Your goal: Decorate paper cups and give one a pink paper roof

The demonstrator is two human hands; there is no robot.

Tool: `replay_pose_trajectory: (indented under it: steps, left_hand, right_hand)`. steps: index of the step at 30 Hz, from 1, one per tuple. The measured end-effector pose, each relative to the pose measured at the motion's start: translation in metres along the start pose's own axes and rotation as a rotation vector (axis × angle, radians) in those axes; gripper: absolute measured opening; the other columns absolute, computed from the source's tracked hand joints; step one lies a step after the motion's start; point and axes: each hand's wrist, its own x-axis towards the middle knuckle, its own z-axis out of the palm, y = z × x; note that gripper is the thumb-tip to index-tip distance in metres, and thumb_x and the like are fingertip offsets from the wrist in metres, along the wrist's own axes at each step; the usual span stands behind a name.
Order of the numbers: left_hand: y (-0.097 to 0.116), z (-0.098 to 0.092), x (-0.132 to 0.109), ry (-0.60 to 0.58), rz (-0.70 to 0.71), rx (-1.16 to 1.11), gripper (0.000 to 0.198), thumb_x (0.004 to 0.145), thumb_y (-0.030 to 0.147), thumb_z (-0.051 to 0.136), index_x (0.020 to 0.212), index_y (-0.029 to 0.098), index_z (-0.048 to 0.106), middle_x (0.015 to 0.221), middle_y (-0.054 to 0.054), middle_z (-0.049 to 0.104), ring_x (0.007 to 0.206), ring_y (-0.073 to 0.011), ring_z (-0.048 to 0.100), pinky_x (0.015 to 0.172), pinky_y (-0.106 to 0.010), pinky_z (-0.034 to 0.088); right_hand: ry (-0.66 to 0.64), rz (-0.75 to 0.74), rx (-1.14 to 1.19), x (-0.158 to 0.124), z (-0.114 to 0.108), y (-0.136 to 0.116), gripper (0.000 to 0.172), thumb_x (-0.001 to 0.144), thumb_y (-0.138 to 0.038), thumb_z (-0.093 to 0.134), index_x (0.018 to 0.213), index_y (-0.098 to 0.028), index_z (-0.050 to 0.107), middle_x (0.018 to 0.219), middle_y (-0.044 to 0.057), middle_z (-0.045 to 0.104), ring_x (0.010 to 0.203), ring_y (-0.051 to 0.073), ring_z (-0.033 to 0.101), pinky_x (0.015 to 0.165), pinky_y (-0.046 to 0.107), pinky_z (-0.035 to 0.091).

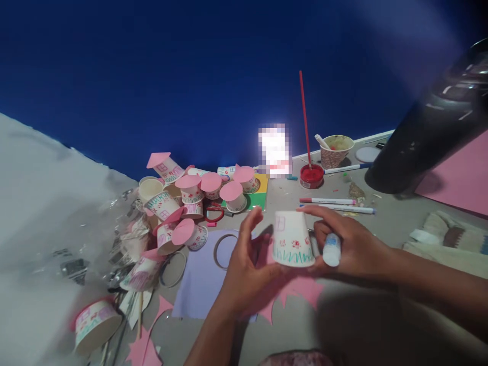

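Note:
An upside-down white paper cup (292, 239), drawn with green grass, red flowers and a pink window, stands between my hands on a pink paper piece (305, 290). My left hand (244, 272) cups its left side, fingers curled, thumb raised. My right hand (351, 244) reaches over the cup's right side and grips a small white glue bottle (331, 249) with its tip pointing down.
A heap of decorated cups with pink round lids (190, 198) lies to the left. Behind are a red paint pot (311, 176) with a red stick, a stained cup (335, 150), markers (335, 204), a lilac sheet (202, 277), pink scraps, and a dark cylinder (427, 142) at right.

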Motion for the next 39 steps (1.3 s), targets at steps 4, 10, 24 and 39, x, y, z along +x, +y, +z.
replay_pose_trajectory:
  steps: [4, 10, 24, 39]
  left_hand:
    - [-0.013, 0.012, 0.001, 0.161, -0.252, -0.3, 0.025, 0.082, 0.035, 0.085, 0.098, 0.017, 0.079, 0.097, -0.008, 0.077, 0.085, -0.0157, 0.07, 0.076, -0.023, 0.056]
    - [-0.014, 0.036, -0.002, -0.059, -0.43, -0.878, 0.023, 0.073, 0.029, 0.093, 0.089, 0.015, 0.083, 0.098, -0.009, 0.082, 0.084, -0.0171, 0.075, 0.069, -0.021, 0.059]
    - [-0.003, 0.021, 0.01, 0.264, -0.331, -0.72, 0.03, 0.059, 0.026, 0.099, 0.079, 0.012, 0.081, 0.082, -0.008, 0.08, 0.072, -0.0161, 0.072, 0.064, -0.022, 0.058]
    - [-0.021, 0.01, 0.003, 0.254, -0.121, -0.286, 0.039, 0.075, 0.049, 0.088, 0.068, 0.015, 0.071, 0.066, 0.001, 0.062, 0.064, -0.0103, 0.052, 0.061, -0.021, 0.043]
  right_hand:
    - [0.205, -0.064, -0.238, 0.001, 0.002, 0.004, 0.075, 0.078, -0.028, 0.08, 0.143, -0.019, 0.043, 0.062, -0.01, 0.053, 0.049, 0.013, 0.05, 0.053, 0.026, 0.033]
    - [0.216, -0.066, -0.406, 0.003, 0.008, 0.0, 0.071, 0.076, -0.02, 0.075, 0.141, -0.019, 0.045, 0.064, -0.006, 0.061, 0.052, 0.016, 0.058, 0.055, 0.028, 0.037]
    - [0.125, 0.117, 0.007, 0.007, -0.024, -0.01, 0.043, 0.104, -0.052, 0.045, 0.136, -0.024, 0.053, 0.099, 0.008, 0.072, 0.081, 0.022, 0.069, 0.067, 0.032, 0.053]
    - [0.249, -0.097, -0.014, 0.009, -0.032, -0.034, 0.018, 0.092, -0.04, 0.073, 0.089, -0.022, 0.071, 0.072, -0.001, 0.07, 0.051, 0.011, 0.055, 0.048, 0.024, 0.041]
